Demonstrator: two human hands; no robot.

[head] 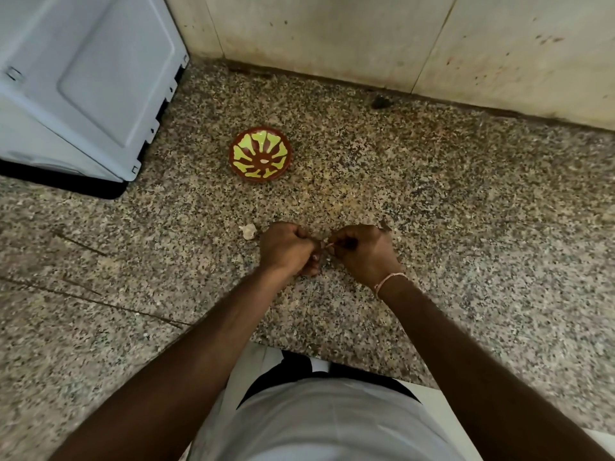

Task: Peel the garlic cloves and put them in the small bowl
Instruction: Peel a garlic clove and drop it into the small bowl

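A small brown bowl [260, 154] with a yellow-green flower pattern stands on the speckled granite counter [432, 211]; one small pale piece lies at its centre. Nearer to me, my left hand [287, 249] and my right hand [364, 252] meet above the counter, fingers curled. Between their fingertips they pinch a small garlic clove [324, 246], mostly hidden by the fingers. A pale garlic piece [249, 230] lies on the counter just left of my left hand. A scrap of dry skin [384, 225] sits behind my right hand.
A white appliance [83, 84] fills the back left corner of the counter. A stained tiled wall [366, 34] runs along the back. A dark lump [381, 102] lies at the wall's foot. The counter's front edge is close to my body.
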